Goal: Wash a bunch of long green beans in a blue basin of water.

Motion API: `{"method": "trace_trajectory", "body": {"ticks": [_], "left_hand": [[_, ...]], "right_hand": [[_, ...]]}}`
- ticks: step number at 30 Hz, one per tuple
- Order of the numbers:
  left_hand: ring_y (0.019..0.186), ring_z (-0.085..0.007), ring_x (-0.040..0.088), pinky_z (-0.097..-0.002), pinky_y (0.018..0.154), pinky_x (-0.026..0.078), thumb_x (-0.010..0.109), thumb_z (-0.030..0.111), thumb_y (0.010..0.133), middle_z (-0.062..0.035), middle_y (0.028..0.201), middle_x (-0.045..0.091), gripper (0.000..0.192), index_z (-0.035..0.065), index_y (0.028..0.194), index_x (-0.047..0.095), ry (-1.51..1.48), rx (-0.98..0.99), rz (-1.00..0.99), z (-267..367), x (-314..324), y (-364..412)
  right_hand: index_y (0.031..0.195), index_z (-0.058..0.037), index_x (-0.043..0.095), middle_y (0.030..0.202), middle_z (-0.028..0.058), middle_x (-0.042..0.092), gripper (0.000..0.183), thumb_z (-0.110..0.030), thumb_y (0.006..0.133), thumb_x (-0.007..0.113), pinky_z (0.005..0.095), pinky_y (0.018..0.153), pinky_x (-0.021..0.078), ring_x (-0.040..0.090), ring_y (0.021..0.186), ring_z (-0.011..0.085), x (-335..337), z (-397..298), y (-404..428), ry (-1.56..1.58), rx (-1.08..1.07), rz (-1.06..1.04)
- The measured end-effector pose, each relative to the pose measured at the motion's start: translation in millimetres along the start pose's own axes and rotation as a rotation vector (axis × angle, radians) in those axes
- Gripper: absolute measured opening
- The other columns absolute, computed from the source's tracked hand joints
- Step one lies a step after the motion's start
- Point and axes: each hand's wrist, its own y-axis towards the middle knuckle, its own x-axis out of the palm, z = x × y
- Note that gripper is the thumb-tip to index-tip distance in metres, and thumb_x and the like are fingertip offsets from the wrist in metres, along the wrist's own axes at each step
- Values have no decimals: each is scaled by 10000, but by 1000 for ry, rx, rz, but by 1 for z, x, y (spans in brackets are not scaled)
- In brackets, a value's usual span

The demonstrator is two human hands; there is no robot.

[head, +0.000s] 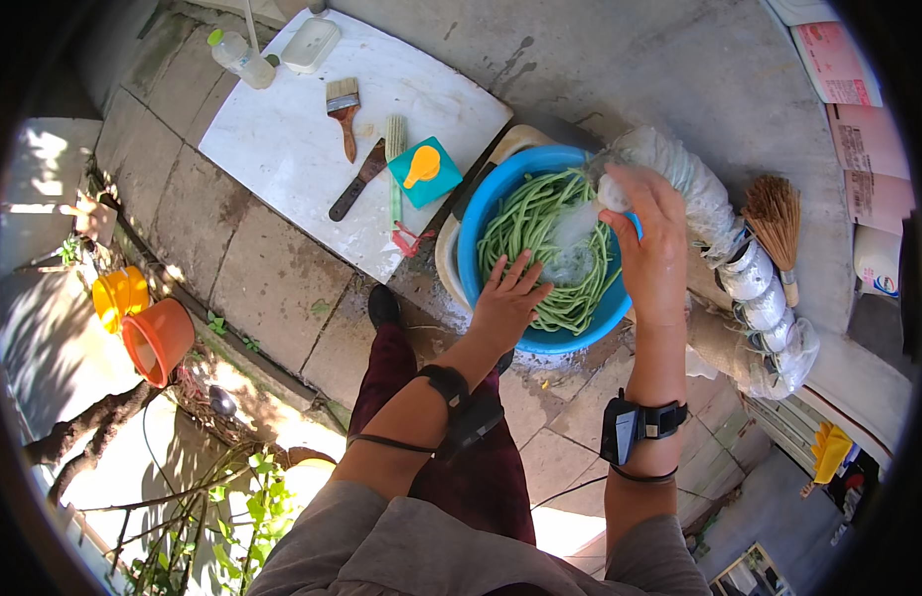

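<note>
Long green beans (516, 223) lie coiled in a blue plastic basin (466, 246). Over the near left part of the beans my left hand (509, 298) rests palm down, fingers spread, gripping nothing. My right hand (651, 231) is raised at the basin's right side. Its thumb and fingers are around a white round spout (612, 195), which they partly cover. From that spout a stream of water (575, 223) falls onto the beans and foams. The spout's pipe (673, 167) is wrapped in whitish plastic. Black devices are strapped to both my forearms.
Left of the basin, a white slab (274, 149) bears a paintbrush (343, 112), a scraper (359, 181), a teal block (429, 173), a bottle (241, 59) and a soap box (310, 46). A whisk broom (773, 223) stands right of the pipe. Buckets (159, 339) stand far left.
</note>
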Motion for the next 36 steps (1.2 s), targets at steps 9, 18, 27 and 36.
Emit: {"method": "trace_trajectory", "body": {"ticks": [9, 18, 27, 36], "left_hand": [[1415, -256, 156, -489, 1152, 120, 657, 296, 805, -29, 1450, 347, 517, 232, 1298, 516, -9, 12, 24, -1, 1, -1], [1419, -253, 144, -483, 1157, 105, 644, 302, 817, -26, 1464, 326, 519, 236, 1311, 501, 17, 17, 19, -2, 1, -1], [1430, -247, 103, -473, 1164, 68, 607, 314, 852, -19, 1486, 291, 518, 242, 1345, 463, 22, 4, -37, -1, -1, -1], [1424, -251, 127, -475, 1162, 92, 641, 293, 825, -23, 1476, 309, 528, 236, 1326, 484, -5, 5, -3, -1, -1, -2]], "right_hand": [[1140, -90, 620, 1129, 104, 588, 458, 73, 713, 629, 371, 884, 446, 537, 1031, 300, 0, -1, -1, 41, -15, -13], [1065, -93, 678, 1153, 89, 611, 423, 124, 716, 575, 365, 879, 465, 553, 1027, 290, -2, -2, 0, 62, -42, -30], [1036, -99, 686, 1157, 81, 619, 415, 129, 710, 564, 363, 867, 473, 555, 1026, 292, -1, 1, 0, 63, -42, -36], [1081, -117, 672, 1212, 76, 593, 474, 150, 715, 533, 362, 835, 484, 550, 973, 294, 0, -2, -3, 23, -21, -55]]}}
